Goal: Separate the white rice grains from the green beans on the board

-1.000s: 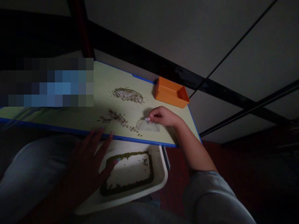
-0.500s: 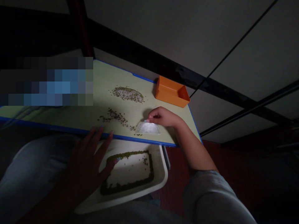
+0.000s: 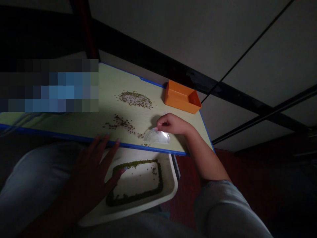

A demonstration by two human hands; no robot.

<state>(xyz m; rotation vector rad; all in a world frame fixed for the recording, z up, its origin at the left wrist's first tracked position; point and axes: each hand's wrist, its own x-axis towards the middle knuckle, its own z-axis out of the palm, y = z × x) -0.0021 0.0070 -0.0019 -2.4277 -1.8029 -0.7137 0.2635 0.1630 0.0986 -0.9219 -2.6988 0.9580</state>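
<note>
Protractor (image 3: 156,138) has been shifted slightly toward near edge of table (image 3: 106,82) since earlier frame. Held at curved rim, pinched between thumb and finger of right hand (image 3: 172,123). Protractor lies on table, personward of grip; long straight side set roughly along table edge. Scattered beans (image 3: 127,125) left of it; right hand nearer. Left hand (image 3: 95,162) held with fingers spread, partly over basin (image 3: 174,185); contact cannot be told. No brand or writing can be read.

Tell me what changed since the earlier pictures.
The protractor has shifted slightly toward the near edge of the table, pinched in the right hand throughout. Nothing was let go. The left hand, box, basin and far seed pile stayed put.
</note>
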